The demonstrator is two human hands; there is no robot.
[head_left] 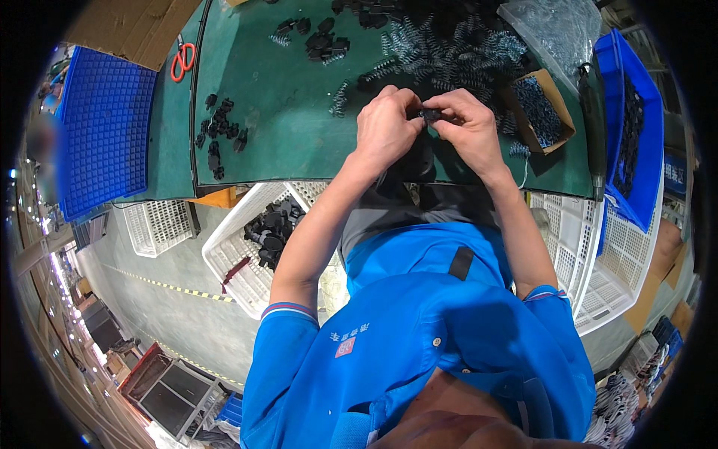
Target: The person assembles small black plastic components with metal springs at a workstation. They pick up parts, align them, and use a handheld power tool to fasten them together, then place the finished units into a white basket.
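My left hand (387, 127) and my right hand (468, 129) meet over the near part of the green table (284, 127). Between their fingertips is a small black plastic part (430, 114), pinched from both sides. Its finer shape is partly covered by my fingers. Just beyond my hands lies a loose heap of metal coil springs (449, 52). One spring (339, 99) lies apart, left of my left hand. Beside my right hand stands an open cardboard box (540, 112) filled with small bluish metal pieces.
Small black parts (218, 127) lie in clusters on the left and far table. Red-handled scissors (182, 61) rest near a blue tray (105, 127). A blue bin (632, 127) stands at right; a white crate (224, 243) with black parts sits below the table edge.
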